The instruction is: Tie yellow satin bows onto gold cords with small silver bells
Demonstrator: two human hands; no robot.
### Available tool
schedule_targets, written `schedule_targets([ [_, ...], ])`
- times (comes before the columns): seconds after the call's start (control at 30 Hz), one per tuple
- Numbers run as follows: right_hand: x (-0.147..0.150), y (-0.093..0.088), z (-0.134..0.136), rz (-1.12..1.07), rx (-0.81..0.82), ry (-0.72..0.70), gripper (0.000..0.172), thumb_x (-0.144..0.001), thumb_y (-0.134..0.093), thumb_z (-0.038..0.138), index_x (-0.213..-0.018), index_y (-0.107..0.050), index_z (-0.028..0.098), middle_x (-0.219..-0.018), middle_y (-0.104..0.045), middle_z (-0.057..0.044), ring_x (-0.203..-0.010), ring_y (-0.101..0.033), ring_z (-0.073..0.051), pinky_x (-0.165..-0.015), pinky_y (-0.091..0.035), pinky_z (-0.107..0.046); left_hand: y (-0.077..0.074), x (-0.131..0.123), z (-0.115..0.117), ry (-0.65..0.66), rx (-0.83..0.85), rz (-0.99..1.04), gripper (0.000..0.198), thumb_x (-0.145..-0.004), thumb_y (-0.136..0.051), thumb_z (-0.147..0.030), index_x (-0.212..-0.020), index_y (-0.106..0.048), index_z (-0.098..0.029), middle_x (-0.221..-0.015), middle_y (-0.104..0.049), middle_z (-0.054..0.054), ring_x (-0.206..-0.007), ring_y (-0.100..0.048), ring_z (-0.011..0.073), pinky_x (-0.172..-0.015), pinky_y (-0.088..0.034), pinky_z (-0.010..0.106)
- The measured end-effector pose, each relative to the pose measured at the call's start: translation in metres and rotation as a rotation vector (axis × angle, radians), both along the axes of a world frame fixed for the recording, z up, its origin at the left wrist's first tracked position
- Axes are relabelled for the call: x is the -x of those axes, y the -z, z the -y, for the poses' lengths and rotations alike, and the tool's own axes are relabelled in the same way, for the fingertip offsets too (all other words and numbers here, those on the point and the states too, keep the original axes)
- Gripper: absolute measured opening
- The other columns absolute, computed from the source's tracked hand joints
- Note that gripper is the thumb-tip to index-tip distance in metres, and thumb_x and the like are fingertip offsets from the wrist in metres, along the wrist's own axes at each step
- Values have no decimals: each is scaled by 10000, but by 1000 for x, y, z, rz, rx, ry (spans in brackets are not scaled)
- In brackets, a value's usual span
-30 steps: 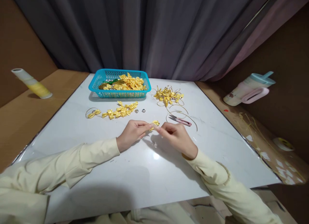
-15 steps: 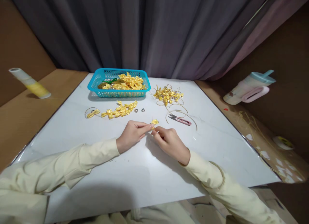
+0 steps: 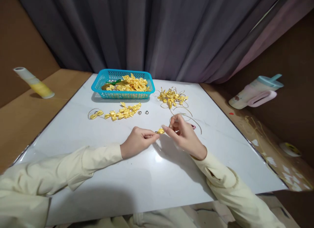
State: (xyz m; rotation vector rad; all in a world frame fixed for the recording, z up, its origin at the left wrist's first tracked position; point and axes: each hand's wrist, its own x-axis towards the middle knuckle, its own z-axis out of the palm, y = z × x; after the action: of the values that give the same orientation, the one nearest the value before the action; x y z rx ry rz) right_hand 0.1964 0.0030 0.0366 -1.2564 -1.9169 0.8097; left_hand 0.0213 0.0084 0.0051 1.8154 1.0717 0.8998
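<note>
My left hand [image 3: 139,141] is closed in a pinch over the middle of the white table. Its fingertips grip a small yellow ribbon bow [image 3: 160,131] with a silvery bit at its left end. Just right of the bow is my right hand [image 3: 185,136], its thumb pointing at the bow and apart from the curled fingers. No object shows clearly in that hand; any thin cord there is too fine to see. Behind it, the snips' pink handle [image 3: 193,126] peeks out, with the blades hidden. Two silvery heart-shaped pieces [image 3: 146,112] lie beyond the left hand.
A blue basket [image 3: 122,96] with yellow bows stands at the back. Loose bows [image 3: 125,112] lie before it, beside a looped cord with a bow [image 3: 96,114]. Bows on cords [image 3: 171,97] are heaped right. A tumbler [image 3: 255,92] and ribbon roll [image 3: 35,84] flank the table.
My right hand has moved right and away from the left fingertips, and now covers most of the snips. The left hand still pinches the bow, slightly lower. The view has shifted a little.
</note>
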Motion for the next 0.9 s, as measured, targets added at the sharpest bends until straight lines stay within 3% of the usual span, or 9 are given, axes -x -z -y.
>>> schedule_targets([
  [0.2,7,8,-1,-325,323,-162,337,-795,-576,340,-894,-269,240,-557,-437,106,-469,-398,-78,-475,-297,-200,7,1,5,122,-248,-68,378,-798,-478,-220,-433,-425,-140,-453,-196,-61,-430,-174,56,-412,-204,203],
  [0.43,4,7,-1,-363,403,-238,361,-767,-594,251,-934,-275,238,-525,-431,124,-439,-333,-52,-458,-253,-175,11,2,3,191,-379,-88,311,-797,-464,-186,-496,-396,-155,-438,-235,-80,-397,-207,44,-406,-221,180],
  [0.67,7,10,6,-220,216,-182,302,-757,-532,158,-935,-300,233,-518,-428,109,-449,-343,-67,-465,-252,-189,6,1,1,226,-186,-78,320,-759,-447,-173,-486,-279,-164,-435,-218,-81,-418,-200,41,-407,-196,174],
  [0.9,8,10,-1,-491,438,-103,406,-689,-645,206,-879,-288,244,-460,-436,139,-397,-332,-51,-419,-248,-162,5,1,0,190,-11,-54,314,-766,-494,-241,-483,-398,-144,-447,-250,-74,-445,-226,48,-420,-200,185],
])
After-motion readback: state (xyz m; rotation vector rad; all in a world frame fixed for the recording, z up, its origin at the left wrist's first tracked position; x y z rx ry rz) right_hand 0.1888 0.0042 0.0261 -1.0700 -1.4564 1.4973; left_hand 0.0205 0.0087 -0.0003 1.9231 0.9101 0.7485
